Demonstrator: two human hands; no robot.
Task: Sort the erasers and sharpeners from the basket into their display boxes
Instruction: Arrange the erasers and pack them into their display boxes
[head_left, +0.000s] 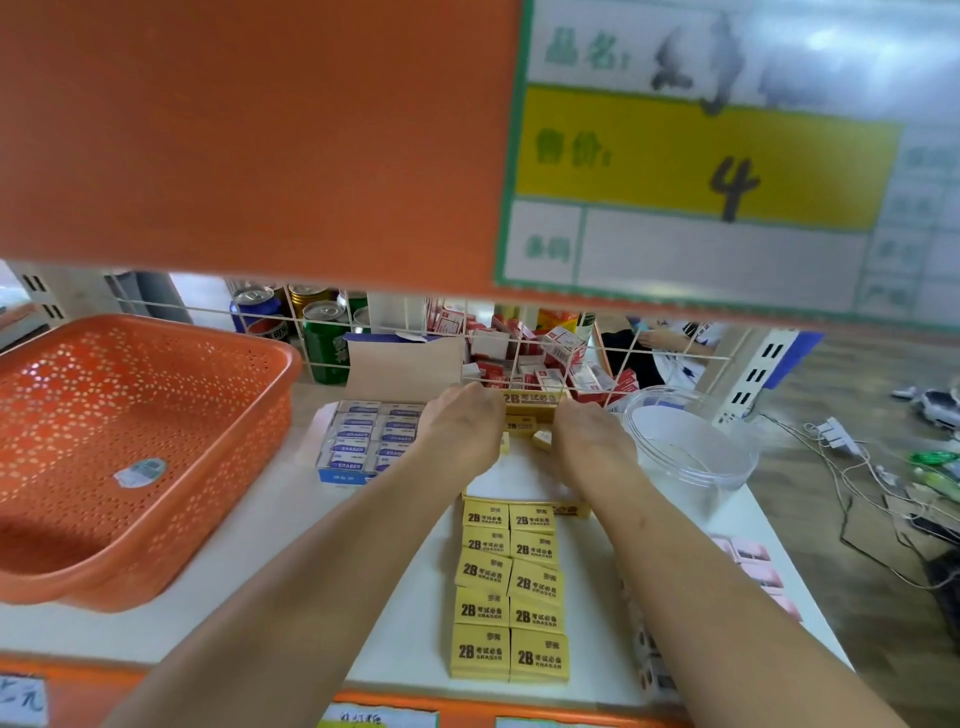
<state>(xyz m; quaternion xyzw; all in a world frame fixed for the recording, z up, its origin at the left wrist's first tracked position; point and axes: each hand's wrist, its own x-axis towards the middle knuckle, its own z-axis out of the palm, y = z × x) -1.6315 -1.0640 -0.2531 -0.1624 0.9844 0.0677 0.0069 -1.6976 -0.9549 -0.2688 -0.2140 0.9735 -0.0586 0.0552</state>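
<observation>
Both hands reach to the far end of the yellow display box (506, 480), which stands open on the white shelf (291, 519). The left hand (462, 426) lies over the box's left side and the right hand (592, 441) over its right side, the two a little apart. Their fingers bend downward out of sight, so whether either one grips anything cannot be told. Between them, at the back of the box, sit a few yellow 2B erasers (519, 426). The near part of the box floor shows bare white.

In front of the box, two neat columns of loose 2B erasers (511, 597) lie flat on the shelf, running toward its near edge. Left of the hands stands a blue display box (345, 475) packed with white erasers (363, 441). The orange basket (223, 467) sits at the far left, with a sticker (140, 472) on its floor. A clear plastic tub (691, 447) stands just right of the right hand, and pink erasers (753, 561) lie near the shelf's right edge.

Behind a wire grid (322, 306) are drink cans (324, 343) and a heap of red-and-white boxes (535, 353). A price tag (701, 156) marked 4 hangs overhead.
</observation>
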